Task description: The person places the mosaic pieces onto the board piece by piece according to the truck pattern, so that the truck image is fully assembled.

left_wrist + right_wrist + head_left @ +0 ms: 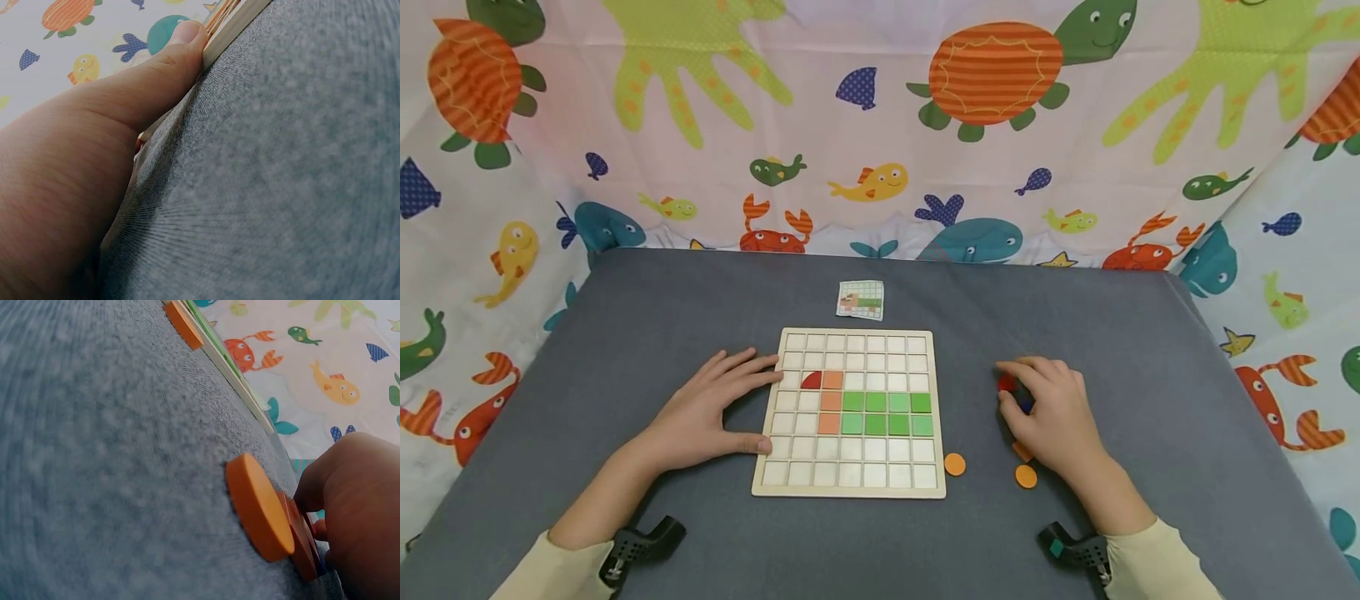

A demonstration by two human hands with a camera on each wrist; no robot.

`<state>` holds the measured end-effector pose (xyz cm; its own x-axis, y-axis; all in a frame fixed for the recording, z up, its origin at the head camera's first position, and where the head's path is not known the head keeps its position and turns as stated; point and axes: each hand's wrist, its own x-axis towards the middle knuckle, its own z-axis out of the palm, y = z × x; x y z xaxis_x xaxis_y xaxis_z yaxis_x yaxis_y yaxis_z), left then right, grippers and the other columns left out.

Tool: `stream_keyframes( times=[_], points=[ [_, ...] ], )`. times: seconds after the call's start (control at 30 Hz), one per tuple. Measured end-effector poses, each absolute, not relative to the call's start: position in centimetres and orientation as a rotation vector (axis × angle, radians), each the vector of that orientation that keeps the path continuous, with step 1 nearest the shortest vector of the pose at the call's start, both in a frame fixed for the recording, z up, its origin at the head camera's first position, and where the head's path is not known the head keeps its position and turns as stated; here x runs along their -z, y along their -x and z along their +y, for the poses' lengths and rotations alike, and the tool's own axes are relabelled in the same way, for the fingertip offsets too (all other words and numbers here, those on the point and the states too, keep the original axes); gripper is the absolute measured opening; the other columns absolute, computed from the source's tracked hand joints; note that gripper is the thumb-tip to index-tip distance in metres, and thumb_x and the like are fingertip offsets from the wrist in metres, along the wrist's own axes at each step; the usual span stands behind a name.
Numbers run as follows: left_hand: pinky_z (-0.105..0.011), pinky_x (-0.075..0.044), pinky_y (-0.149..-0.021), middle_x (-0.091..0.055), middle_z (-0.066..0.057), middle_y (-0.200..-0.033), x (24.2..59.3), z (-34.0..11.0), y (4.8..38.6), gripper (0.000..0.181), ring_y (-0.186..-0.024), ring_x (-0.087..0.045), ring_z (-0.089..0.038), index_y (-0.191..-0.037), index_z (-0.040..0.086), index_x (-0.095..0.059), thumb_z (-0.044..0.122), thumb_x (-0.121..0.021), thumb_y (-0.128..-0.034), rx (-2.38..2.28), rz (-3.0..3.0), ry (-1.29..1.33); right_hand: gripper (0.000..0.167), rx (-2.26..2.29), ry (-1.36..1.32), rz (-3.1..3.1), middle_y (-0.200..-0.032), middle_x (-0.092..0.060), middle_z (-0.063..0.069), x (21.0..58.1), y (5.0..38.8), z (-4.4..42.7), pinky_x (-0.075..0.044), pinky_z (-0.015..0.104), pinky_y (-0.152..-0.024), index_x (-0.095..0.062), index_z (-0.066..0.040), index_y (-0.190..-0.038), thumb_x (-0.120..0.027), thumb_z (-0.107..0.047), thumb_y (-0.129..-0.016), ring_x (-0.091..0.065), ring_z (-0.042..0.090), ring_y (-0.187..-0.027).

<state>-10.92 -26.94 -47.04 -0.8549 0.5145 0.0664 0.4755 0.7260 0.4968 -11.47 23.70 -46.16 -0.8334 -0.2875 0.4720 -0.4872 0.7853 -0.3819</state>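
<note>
A square wooden grid board [848,492] lies on the grey cloth. My left hand [703,408] rests at its left side, fingers spread along the edge and thumb near the lower left; the left wrist view shows the thumb [181,47] against the rim. In the grid are a red quarter-circle tile [812,381], several salmon squares [831,401] and two rows of green squares [876,402]. To the right, my right hand [1056,408] pinches a small red piece [1006,382] between thumb and index finger. A dark blue piece [1026,407] shows under that hand, partly hidden.
Orange discs lie on the cloth, one by the board's lower right [955,464] and one [1026,477] below my right hand. Next to the latter is a partly covered orange piece [1022,451]. Behind the board lies a small pattern card [861,300]. A printed curtain [880,125] encloses the table.
</note>
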Motion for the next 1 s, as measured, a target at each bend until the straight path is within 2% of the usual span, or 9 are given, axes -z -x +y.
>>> stream_keyframes(
  times=[0.4,1.0],
  points=[
    [-0.061,-0.01,-0.134,-0.036,0.006,-0.176,47.16,-26.87,10.78,0.102,-0.166,-0.02,-0.032,-0.165,0.034,-0.05,0.078,-0.084,-0.08,-0.796,2.85,-0.78,0.024,-0.674,-0.545,-2.628,-0.106,-0.077,0.007,45.83,11.38,23.65,-0.042,0.049,-0.081,-0.084,-0.008,-0.114,-0.081,-0.01,-0.091,-0.063,0.03,-0.093],
    [-0.066,-0.012,-0.132,-0.037,0.007,-0.176,46.79,-26.76,10.72,0.106,-0.167,-0.019,-0.032,-0.166,0.032,-0.05,0.078,-0.085,-0.0772,-0.81,2.837,-0.735,0.021,-0.702,-0.625,-2.557,-0.104,-0.076,0.006,46.16,11.84,23.02,-0.045,0.051,-0.086,-0.084,-0.008,-0.112,-0.083,-0.014,-0.092,-0.064,0.027,-0.093]
  ],
)
